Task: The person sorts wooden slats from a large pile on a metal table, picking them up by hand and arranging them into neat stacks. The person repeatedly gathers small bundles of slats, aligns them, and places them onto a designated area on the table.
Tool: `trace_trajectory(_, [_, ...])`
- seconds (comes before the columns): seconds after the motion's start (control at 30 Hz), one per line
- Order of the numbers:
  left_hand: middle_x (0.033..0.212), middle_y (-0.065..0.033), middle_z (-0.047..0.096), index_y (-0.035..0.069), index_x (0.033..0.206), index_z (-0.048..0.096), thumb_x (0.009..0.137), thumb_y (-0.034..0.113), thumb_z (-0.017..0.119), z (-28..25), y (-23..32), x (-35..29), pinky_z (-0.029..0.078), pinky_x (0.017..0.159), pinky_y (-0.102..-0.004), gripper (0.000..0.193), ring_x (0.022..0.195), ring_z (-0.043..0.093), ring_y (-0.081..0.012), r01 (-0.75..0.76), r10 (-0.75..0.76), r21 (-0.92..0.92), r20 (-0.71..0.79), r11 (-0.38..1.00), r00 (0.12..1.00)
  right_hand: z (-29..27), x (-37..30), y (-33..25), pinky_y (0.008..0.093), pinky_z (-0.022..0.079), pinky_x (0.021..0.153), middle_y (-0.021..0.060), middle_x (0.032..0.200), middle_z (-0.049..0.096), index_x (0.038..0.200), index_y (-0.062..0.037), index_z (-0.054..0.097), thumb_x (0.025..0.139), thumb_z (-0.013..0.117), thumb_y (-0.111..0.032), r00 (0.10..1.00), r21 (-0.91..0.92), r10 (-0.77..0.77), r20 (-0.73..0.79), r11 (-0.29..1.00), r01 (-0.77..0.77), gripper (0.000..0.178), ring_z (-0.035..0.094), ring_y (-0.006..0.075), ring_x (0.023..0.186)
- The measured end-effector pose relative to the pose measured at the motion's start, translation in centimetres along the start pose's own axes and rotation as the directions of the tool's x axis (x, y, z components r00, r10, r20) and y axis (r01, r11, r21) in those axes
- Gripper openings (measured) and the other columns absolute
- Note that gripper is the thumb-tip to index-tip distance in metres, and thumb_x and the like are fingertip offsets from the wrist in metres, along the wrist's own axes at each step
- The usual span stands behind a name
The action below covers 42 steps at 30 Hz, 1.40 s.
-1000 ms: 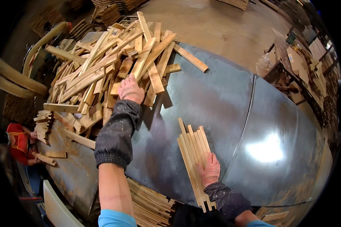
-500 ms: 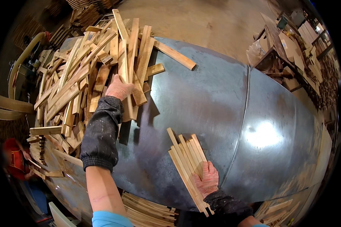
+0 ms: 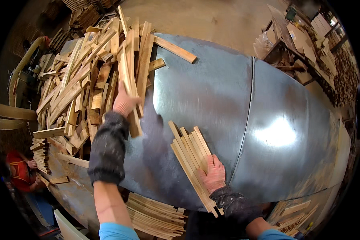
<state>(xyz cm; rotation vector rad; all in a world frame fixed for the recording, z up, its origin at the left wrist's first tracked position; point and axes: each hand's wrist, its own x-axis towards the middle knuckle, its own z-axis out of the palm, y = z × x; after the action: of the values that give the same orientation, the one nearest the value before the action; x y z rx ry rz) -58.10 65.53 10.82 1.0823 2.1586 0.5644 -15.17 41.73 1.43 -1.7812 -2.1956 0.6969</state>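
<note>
My left hand (image 3: 126, 102), in a pale reddish glove and dark sleeve cover, is closed around wooden strips (image 3: 127, 72) at the right edge of a big jumbled pile. Their near ends stick out past the hand over the metal tabletop (image 3: 204, 92). How many strips it grips is hidden by the fingers. My right hand (image 3: 213, 175), gloved alike, lies over a flat bundle of several thin wooden strips (image 3: 188, 154) near the table's front edge, fingers and thumb across it. The bundle's strips lie side by side, their far ends uneven.
The wood pile (image 3: 78, 84) covers the table's left part. One loose strip (image 3: 176, 49) juts from it to the right. Stacked strips (image 3: 154, 218) sit below the front edge. A person in red (image 3: 21, 170) is at the far left. A wooden workbench (image 3: 294, 46) stands back right.
My left hand has drawn its strips toward me and a little to the right, out from the pile's edge. The view has shifted slightly. My right hand stays on the bundle.
</note>
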Motion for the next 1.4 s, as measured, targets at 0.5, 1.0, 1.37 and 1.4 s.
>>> trace_trajectory(0.5, [0.132, -0.0190, 0.068, 0.022, 0.176, 0.028, 0.083, 0.001, 0.083, 16.2, -12.4, -46.7, 0.066, 0.093, -0.0476, 0.110, 0.110, 0.075, -0.0334, 0.312, -0.037, -0.938, 0.310, 0.150, 0.950, -1.0, -3.7, -1.2, 0.0504, 0.048, 0.117, 0.0263, 0.155, 0.056, 0.165, -0.0016, 0.043, 0.091, 0.083, -0.029, 0.982, 0.079, -0.190, -0.009, 0.979, 0.190, 0.089, 0.057, 0.0450, 0.138])
trace_trajectory(1.0, [0.131, -0.0096, 0.069, 0.006, 0.168, 0.037, 0.090, 0.013, 0.082, 19.8, -11.5, -56.9, 0.063, 0.099, -0.0391, 0.090, 0.112, 0.072, -0.0233, 0.336, -0.018, -0.942, 0.336, -0.006, 0.942, -3.0, -13.5, -1.2, 0.0382, 0.061, 0.094, 0.0105, 0.118, 0.074, 0.141, -0.0012, 0.063, 0.105, 0.065, -0.031, 0.496, 0.497, -0.272, 0.825, -0.067, -0.865, 0.047, 0.072, 0.0239, 0.103])
trace_trajectory(1.37, [0.124, -0.0158, 0.072, 0.000, 0.157, 0.048, 0.092, 0.015, 0.070, 19.9, -12.7, -60.3, 0.065, 0.092, -0.0410, 0.070, 0.102, 0.076, -0.0277, 0.405, -0.060, -0.907, 0.413, -0.112, 0.909, -6.1, -15.5, -0.6, 0.0541, 0.066, 0.087, 0.0204, 0.115, 0.073, 0.139, 0.0061, 0.060, 0.100, 0.058, -0.026, 0.313, 0.326, -0.310, 0.898, -0.010, -0.945, 0.051, 0.076, 0.0341, 0.100])
trace_trajectory(1.4, [0.118, -0.0154, 0.073, 0.001, 0.152, 0.051, 0.097, 0.015, 0.068, 20.5, -13.7, -59.9, 0.066, 0.085, -0.0408, 0.059, 0.093, 0.075, -0.0274, 0.407, -0.109, -0.910, 0.413, -0.078, 0.904, -5.1, -15.7, 0.4, 0.0525, 0.064, 0.089, 0.0237, 0.115, 0.074, 0.136, 0.0084, 0.060, 0.100, 0.056, -0.032, 0.330, 0.345, -0.326, 0.886, -0.012, -0.939, 0.054, 0.075, 0.0350, 0.098])
